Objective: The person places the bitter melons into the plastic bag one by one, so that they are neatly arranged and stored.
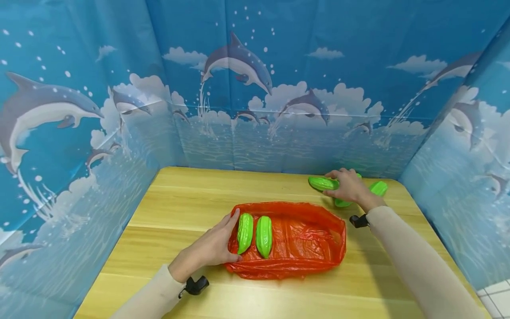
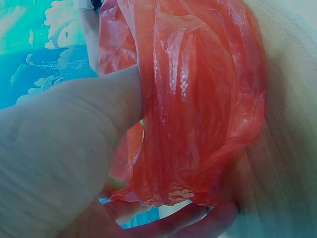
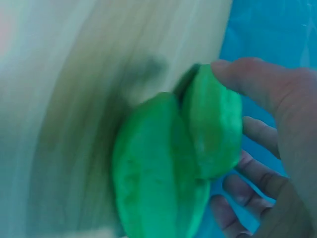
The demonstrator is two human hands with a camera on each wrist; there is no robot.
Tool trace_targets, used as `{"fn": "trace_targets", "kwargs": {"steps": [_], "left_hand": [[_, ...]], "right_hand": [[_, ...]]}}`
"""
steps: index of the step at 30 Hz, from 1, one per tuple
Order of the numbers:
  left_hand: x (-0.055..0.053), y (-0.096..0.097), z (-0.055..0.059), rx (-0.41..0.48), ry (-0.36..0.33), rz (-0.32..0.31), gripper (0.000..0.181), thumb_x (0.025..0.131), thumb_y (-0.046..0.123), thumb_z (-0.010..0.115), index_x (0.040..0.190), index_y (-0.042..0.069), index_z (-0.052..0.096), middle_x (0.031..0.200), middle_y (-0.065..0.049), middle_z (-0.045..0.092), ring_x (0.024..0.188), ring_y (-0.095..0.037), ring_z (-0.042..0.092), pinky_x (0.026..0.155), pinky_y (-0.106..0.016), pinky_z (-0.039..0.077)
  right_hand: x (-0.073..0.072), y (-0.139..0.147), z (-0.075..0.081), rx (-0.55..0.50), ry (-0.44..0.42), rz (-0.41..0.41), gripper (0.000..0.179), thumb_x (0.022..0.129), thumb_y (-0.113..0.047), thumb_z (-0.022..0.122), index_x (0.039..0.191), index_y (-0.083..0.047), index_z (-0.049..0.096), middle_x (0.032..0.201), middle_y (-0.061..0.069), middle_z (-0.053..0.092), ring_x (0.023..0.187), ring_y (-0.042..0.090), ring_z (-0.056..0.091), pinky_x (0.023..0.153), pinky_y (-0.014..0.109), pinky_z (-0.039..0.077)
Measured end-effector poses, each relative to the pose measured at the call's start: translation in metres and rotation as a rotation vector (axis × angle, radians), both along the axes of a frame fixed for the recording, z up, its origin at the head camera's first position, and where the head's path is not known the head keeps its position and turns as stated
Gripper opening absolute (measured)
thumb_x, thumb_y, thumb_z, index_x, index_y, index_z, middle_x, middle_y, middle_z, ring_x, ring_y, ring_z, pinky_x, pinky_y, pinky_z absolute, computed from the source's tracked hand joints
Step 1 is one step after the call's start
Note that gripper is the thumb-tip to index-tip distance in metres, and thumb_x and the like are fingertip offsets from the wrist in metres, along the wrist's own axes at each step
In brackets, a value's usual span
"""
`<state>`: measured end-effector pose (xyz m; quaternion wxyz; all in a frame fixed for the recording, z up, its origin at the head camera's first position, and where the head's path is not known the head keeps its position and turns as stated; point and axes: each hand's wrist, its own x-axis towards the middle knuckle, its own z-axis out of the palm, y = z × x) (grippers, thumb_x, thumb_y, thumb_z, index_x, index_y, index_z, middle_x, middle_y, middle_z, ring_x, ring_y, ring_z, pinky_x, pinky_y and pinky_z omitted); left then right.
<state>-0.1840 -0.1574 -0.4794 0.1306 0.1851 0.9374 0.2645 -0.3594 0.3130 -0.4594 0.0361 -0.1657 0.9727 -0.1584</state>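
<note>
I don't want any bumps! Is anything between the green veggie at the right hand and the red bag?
No other thing shows in the way. Between the green veggie at the right hand and the red bag, there's just bare tabletop. It may only need lifting over the bag's far rim.

Left grip (image 1: 215,243) curled, nearer; right grip (image 1: 349,186) loosely spread, farther.

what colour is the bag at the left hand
The bag is red; it shows best in the head view.
</note>
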Motion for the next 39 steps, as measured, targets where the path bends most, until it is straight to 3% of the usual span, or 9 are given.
{"fn": "trace_targets", "kwargs": {"steps": [4,10,16,24,33,39], "left_hand": [[-0.001,0.001,0.0,0.0,-0.006,-0.001,0.137,0.09,0.034,0.104,0.189,0.012,0.012,0.194,-0.026,0.023,0.167,-0.051,0.051,0.135,-0.072,0.045],[-0.002,0.001,0.002,-0.003,-0.001,-0.002,0.137,0.09,0.033,0.104,0.189,0.012,0.012,0.194,-0.026,0.022,0.166,-0.05,0.052,0.134,-0.069,0.047],[-0.002,0.001,0.002,-0.011,-0.002,-0.003,0.136,0.091,0.033,0.103,0.189,0.012,0.012,0.194,-0.026,0.022,0.167,-0.05,0.051,0.135,-0.07,0.046],[-0.001,0.002,-0.001,-0.007,-0.003,-0.006,0.136,0.091,0.033,0.104,0.189,0.011,0.012,0.193,-0.026,0.023,0.168,-0.05,0.05,0.135,-0.069,0.046],[0.002,0.002,0.002,-0.015,-0.015,-0.003,0.136,0.091,0.033,0.104,0.189,0.012,0.012,0.193,-0.026,0.023,0.168,-0.05,0.05,0.134,-0.069,0.048],[0.002,0.002,0.001,-0.017,-0.006,-0.001,0.138,0.09,0.034,0.104,0.189,0.012,0.012,0.193,-0.026,0.023,0.167,-0.05,0.052,0.133,-0.067,0.05]], "right_hand": [[0.0,0.001,-0.007,0.018,0.024,-0.02,0.067,0.105,-0.03,0.088,0.161,0.0,0.066,0.152,0.035,0.066,0.136,0.059,0.054,0.109,0.08,0.05],[0.0,0.003,-0.008,0.001,0.074,-0.032,0.056,0.108,-0.022,0.085,0.157,-0.001,0.069,0.149,0.034,0.068,0.134,0.057,0.056,0.109,0.079,0.05],[0.005,0.002,-0.006,-0.079,0.109,-0.024,0.053,0.11,-0.025,0.082,0.155,0.0,0.07,0.147,0.033,0.067,0.136,0.057,0.059,0.109,0.079,0.051],[0.014,-0.009,0.015,-0.233,0.143,-0.005,0.05,0.112,-0.023,0.078,0.156,-0.001,0.069,0.15,0.032,0.062,0.133,0.054,0.061,0.11,0.078,0.053],[0.032,-0.025,0.036,-0.249,0.212,0.016,0.049,0.111,-0.025,0.081,0.155,-0.005,0.072,0.146,0.028,0.063,0.128,0.049,0.064,0.104,0.074,0.056],[0.041,-0.037,0.046,-0.254,0.282,0.048,0.046,0.11,-0.026,0.083,0.151,-0.007,0.075,0.142,0.025,0.067,0.112,0.04,0.066,0.091,0.06,0.059]]}}
